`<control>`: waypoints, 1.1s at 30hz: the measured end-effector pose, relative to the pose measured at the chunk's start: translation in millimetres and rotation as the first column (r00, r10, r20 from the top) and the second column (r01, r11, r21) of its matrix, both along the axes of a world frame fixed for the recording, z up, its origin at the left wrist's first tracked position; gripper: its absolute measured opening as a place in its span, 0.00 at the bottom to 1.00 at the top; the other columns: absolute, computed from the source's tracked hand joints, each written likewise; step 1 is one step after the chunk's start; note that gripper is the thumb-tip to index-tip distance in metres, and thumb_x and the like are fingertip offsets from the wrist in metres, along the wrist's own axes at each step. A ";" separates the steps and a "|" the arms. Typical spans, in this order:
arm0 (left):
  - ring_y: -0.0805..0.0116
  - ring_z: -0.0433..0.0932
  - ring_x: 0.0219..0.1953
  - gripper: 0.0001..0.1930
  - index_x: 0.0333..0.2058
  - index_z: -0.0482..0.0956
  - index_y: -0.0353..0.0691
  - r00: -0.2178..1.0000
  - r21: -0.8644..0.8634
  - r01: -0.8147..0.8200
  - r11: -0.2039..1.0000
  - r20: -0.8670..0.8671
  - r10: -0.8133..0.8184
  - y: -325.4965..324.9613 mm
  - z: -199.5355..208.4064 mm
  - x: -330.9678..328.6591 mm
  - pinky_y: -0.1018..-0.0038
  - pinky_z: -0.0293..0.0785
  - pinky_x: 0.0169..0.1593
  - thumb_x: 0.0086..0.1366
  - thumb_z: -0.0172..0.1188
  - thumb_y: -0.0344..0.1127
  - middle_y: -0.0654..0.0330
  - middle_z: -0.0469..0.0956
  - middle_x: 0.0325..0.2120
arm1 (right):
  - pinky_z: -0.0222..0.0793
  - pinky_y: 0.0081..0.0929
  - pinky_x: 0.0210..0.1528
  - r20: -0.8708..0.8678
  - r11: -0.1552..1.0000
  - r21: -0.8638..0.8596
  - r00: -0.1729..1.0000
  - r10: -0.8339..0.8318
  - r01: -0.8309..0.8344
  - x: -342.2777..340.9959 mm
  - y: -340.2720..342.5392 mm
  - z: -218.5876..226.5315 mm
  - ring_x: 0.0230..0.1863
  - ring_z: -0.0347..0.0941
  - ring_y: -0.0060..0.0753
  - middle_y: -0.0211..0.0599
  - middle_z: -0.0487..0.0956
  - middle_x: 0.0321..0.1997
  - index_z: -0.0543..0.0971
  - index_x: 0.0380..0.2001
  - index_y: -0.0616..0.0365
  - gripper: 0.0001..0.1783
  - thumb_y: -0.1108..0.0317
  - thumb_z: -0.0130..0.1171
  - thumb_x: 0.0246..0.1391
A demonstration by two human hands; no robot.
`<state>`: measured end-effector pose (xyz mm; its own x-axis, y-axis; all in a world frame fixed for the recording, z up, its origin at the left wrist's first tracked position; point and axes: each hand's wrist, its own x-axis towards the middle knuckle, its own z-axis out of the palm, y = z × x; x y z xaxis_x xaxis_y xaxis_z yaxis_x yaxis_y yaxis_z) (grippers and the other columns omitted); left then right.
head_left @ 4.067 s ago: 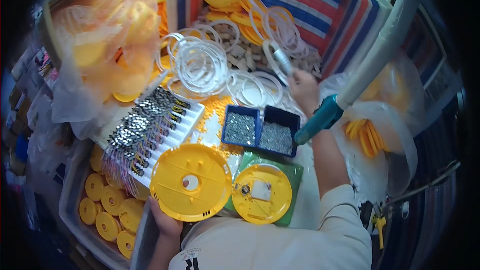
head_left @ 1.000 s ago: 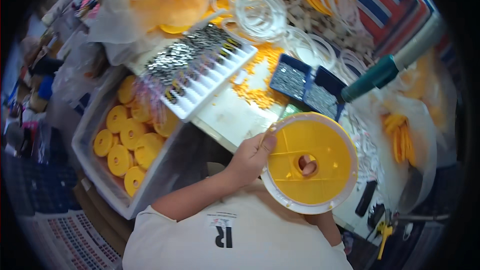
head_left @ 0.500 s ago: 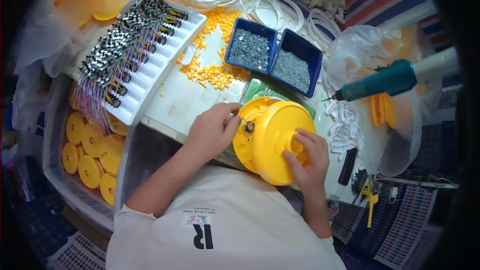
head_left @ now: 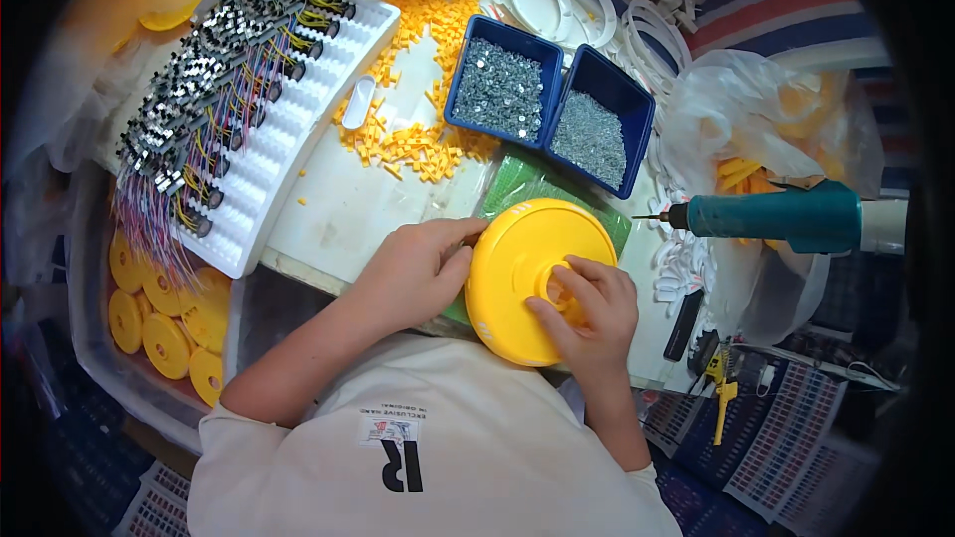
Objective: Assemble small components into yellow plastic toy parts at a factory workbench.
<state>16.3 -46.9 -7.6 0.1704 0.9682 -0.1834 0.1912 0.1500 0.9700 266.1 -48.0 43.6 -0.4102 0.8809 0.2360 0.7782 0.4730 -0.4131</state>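
A round yellow plastic housing [head_left: 512,249] with a raised hub lies over the green mat in front of me. My right hand [head_left: 594,316] grips its hub, with the thumb and fingers closed around the ring. At the left rim, my left hand [head_left: 423,273] pinches the edge between thumb and fingers. The lower half, with its wired part, is hidden beneath the top cover. To the right of the housing hangs a teal electric screwdriver [head_left: 776,217], its bit pointing left.
Two blue bins of screws [head_left: 502,89] stand beyond the green mat [head_left: 527,184]. Small yellow parts [head_left: 423,149] lie scattered beside them. A white tray [head_left: 298,139] holds wired components on the left, above a tub of yellow discs [head_left: 164,343]. White pieces [head_left: 681,268] are piled on the right.
The yellow cover has come down over the lower half, hiding the wired part that showed before. Both hands stay on the housing. The screwdriver now hangs more level and lower in view.
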 end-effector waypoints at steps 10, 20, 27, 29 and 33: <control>0.66 0.81 0.28 0.18 0.54 0.82 0.31 0.995 0.085 -0.097 0.992 -0.025 0.099 -5.0 -4.6 7.2 0.71 0.77 0.36 0.68 0.56 0.26 0.47 0.85 0.34 | 0.74 0.39 0.49 0.069 0.994 0.045 0.993 0.097 -0.100 8.7 4.2 -10.2 0.46 0.78 0.46 0.43 0.82 0.45 0.87 0.43 0.59 0.25 0.67 0.83 0.38; 0.59 0.83 0.28 0.16 0.52 0.83 0.31 0.987 0.151 -0.137 0.979 -0.058 0.147 -7.2 -8.2 14.8 0.68 0.80 0.37 0.68 0.58 0.28 0.46 0.86 0.35 | 0.73 0.36 0.47 0.072 0.989 0.025 0.987 0.144 -0.146 16.2 4.1 -14.2 0.45 0.76 0.44 0.43 0.81 0.45 0.86 0.43 0.58 0.25 0.67 0.83 0.39; 0.43 0.82 0.52 0.25 0.61 0.75 0.34 0.993 0.120 -0.038 0.992 -0.105 0.051 -9.0 9.6 36.3 0.58 0.78 0.55 0.70 0.61 0.42 0.42 0.80 0.52 | 0.72 0.38 0.50 -0.077 0.984 0.098 0.984 0.160 -0.152 32.0 1.7 -33.2 0.49 0.74 0.46 0.46 0.79 0.51 0.85 0.46 0.56 0.25 0.67 0.81 0.42; 0.41 0.79 0.56 0.29 0.63 0.71 0.33 0.990 0.105 -0.111 0.988 0.099 0.101 -9.4 7.0 50.5 0.56 0.76 0.57 0.69 0.64 0.44 0.41 0.76 0.57 | 0.72 0.39 0.52 -0.100 0.978 0.139 0.981 0.169 -0.155 36.9 0.6 -35.3 0.50 0.74 0.46 0.47 0.78 0.52 0.84 0.47 0.56 0.25 0.66 0.79 0.44; 0.43 0.80 0.52 0.29 0.62 0.72 0.33 0.993 0.278 -0.080 0.957 0.111 0.051 -7.1 10.1 55.5 0.58 0.77 0.56 0.67 0.66 0.40 0.43 0.78 0.53 | 0.70 0.39 0.61 -0.334 0.928 0.303 0.936 -0.111 0.218 41.0 6.5 -38.3 0.58 0.75 0.45 0.50 0.77 0.59 0.79 0.56 0.63 0.31 0.48 0.65 0.61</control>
<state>71.8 -54.0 2.5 0.1083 0.9876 0.1135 0.0885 -0.1233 0.9884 307.1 -41.5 5.3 -0.1271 0.7783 0.6148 0.7175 0.5001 -0.4848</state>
